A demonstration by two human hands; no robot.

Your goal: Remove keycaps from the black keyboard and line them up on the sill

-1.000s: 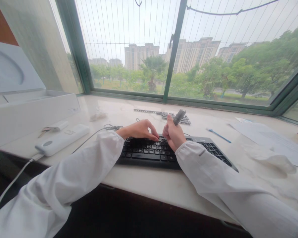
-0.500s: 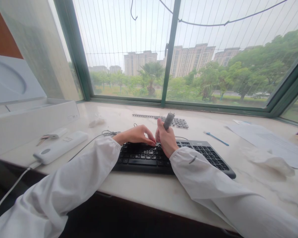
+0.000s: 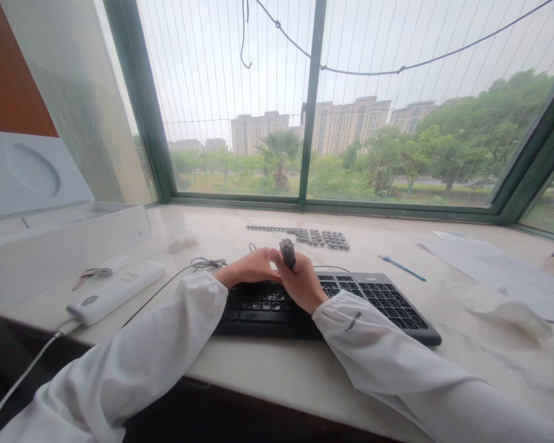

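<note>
Holding: right hand [image 3: 300, 284] clenched around a small dark grey tool [image 3: 287, 253], whose end sticks up above the fist
Left hand: left hand [image 3: 250, 271] rests with fingers curled down on the upper left keys of the keyboard [image 3: 373, 301], touching the right hand; whether it pinches anything cannot be told
Tool place: directly above the middle of the keyboard's far edge, upright, leaning slightly
Keyboard: black, lying flat on the pale marble surface [image 3: 277, 363], near its front edge, its left half covered by both hands
Loose keys: a strip of dark keycaps [image 3: 311, 235] lies beyond the keyboard, toward the window [image 3: 311, 104], apart from it
Cable: a thin coiled cable [image 3: 205, 264] lies just left of the keyboard's far corner, beside the left sleeve [image 3: 133, 363]
Blue stick: a thin blue stick [image 3: 404, 269] lies just beyond the keyboard's right end
Papers: white sheets [image 3: 503, 271] and a crumpled tissue [image 3: 498, 303] lie right of the keyboard
Left of keyboard: a white power bank [image 3: 115, 291] with a white cord, a small white gadget [image 3: 104, 268] behind it, and an open white box [image 3: 60, 240] farther left
Sleeves: both arms in white sleeves, the right sleeve [image 3: 397, 363] crossing the keyboard's front edge
</note>
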